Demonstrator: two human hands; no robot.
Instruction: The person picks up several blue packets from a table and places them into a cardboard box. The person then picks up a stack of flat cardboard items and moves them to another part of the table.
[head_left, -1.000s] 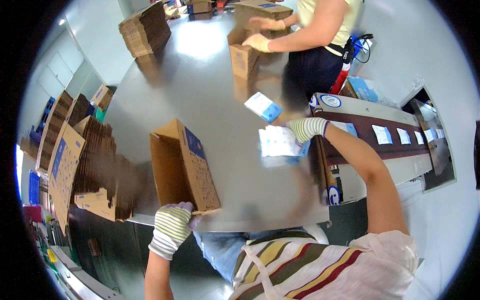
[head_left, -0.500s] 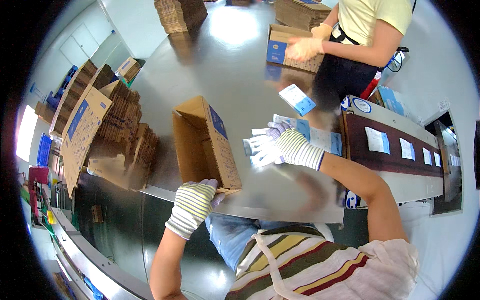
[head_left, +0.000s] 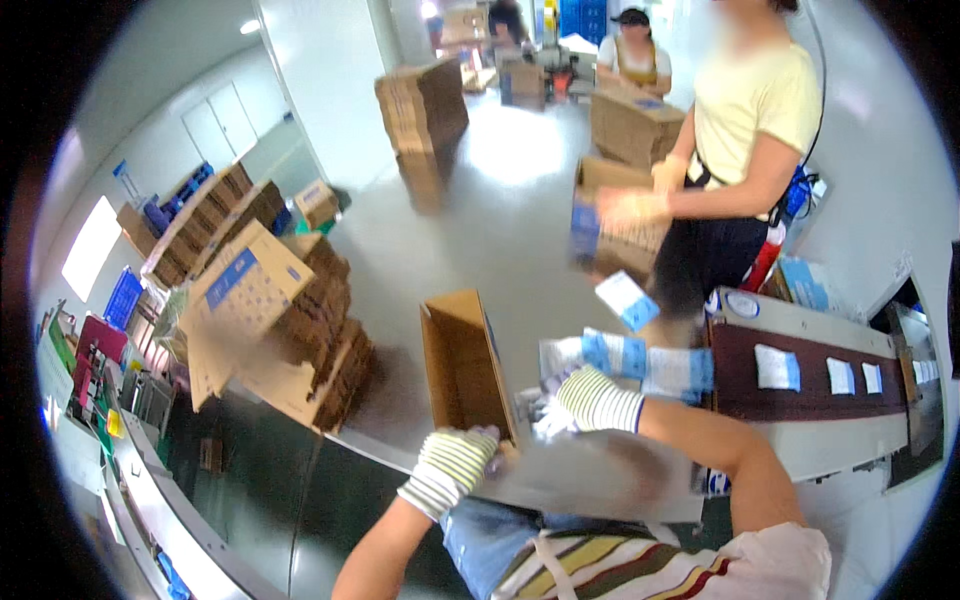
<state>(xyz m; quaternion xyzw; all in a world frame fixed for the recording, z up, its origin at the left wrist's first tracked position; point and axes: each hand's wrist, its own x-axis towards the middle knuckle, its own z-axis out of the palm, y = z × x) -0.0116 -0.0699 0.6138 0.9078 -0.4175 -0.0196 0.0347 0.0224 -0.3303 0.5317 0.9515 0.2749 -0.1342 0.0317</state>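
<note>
In front of me stands an open brown carton [head_left: 465, 375], its top facing up and its inside showing no contents that I can make out. My left hand [head_left: 455, 468], in a striped knit glove, grips the carton's near edge with bent fingers. Just right of the carton, my right hand [head_left: 590, 400] wears the same kind of glove. Its fingers are smeared by motion and lie low over the table, so what they hold, if anything, is unclear. Beyond it lie overlapping white-and-blue packets [head_left: 613, 352]. A separate packet [head_left: 627, 300] rests farther back.
At my right, a dark-red conveyor belt [head_left: 735, 400] carries several packets. Stacked flat cartons [head_left: 320, 350] stand on the left. Across the metal table [head_left: 480, 240], a co-worker [head_left: 745, 130] in a yellow top handles another open carton [head_left: 605, 180]. A tall carton stack [head_left: 425, 105] stands at the back.
The view has tilted up, showing more of the room. My right hand has moved off the packets toward the carton's right side. My left hand still grips the carton's near edge.
</note>
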